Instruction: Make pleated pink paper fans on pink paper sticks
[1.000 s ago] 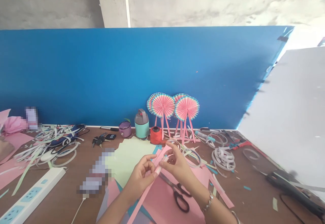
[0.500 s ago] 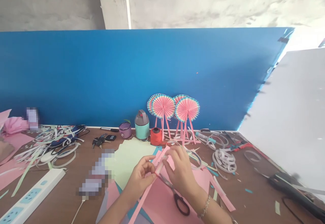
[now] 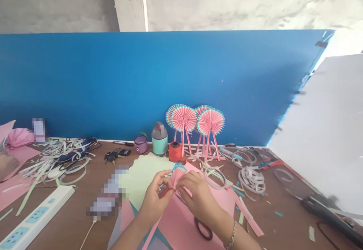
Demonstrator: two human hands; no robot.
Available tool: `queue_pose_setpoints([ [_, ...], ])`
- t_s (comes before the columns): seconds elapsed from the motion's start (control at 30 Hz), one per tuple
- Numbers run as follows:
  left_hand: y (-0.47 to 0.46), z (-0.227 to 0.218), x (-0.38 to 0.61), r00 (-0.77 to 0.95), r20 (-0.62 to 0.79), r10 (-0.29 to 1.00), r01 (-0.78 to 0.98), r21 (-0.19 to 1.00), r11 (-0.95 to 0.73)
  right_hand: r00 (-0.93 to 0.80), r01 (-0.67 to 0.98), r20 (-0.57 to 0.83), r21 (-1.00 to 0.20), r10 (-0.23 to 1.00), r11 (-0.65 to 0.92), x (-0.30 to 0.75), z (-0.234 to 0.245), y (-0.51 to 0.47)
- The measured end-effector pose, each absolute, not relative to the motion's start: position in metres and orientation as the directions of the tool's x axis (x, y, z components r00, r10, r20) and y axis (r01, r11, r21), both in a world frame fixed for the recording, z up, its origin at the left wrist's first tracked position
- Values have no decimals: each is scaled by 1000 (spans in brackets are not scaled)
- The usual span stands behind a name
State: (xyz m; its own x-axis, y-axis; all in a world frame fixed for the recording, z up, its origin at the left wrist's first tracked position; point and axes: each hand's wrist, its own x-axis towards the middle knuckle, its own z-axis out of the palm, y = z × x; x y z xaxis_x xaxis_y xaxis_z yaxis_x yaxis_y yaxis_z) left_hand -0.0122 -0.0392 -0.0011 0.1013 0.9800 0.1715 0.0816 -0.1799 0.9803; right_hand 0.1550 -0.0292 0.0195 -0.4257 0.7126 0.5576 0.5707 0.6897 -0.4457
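Between my hands is a pleated paper fan (image 3: pixel 177 173), pink with a blue and pale edge, partly spread at its top. My left hand (image 3: pixel 158 193) pinches it near its narrow middle, and a long pink strip runs down from there. The fingers of my right hand (image 3: pixel 195 189) are closed on the fan's right side. Below my right wrist, the dark handle of a pair of scissors (image 3: pixel 203 230) shows; the blades are mostly hidden. Pink paper sheets (image 3: pixel 181 223) lie under both hands, with pale green sheets (image 3: pixel 141 172) to the left.
Several finished pink fans (image 3: pixel 210 122) stand against the blue partition (image 3: pixel 113 84). A turquoise flask (image 3: pixel 160 144), red container (image 3: pixel 175 152), tape ring (image 3: pixel 215 178) and coiled strips (image 3: pixel 252 180) sit around the sheets. At left are a power strip (image 3: pixel 36 218) and another person's hand (image 3: pixel 7 165).
The folded paper in my hands has fanned open at its top, showing pink pleats and a blue edge. My right hand has moved slightly down, covering more of the scissors.
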Motion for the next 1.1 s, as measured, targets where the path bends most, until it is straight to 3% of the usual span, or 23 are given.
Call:
queue_pose_setpoints([
  [0.23, -42, 0, -9, 80, 216, 973, 158, 961, -226, -460, 634, 534, -362, 709, 684, 156, 22, -31],
  [1.1, -45, 2, -9, 117, 234, 965, 167, 953, -251, -531, 594, 472, -386, 704, 706, 160, 33, -31],
])
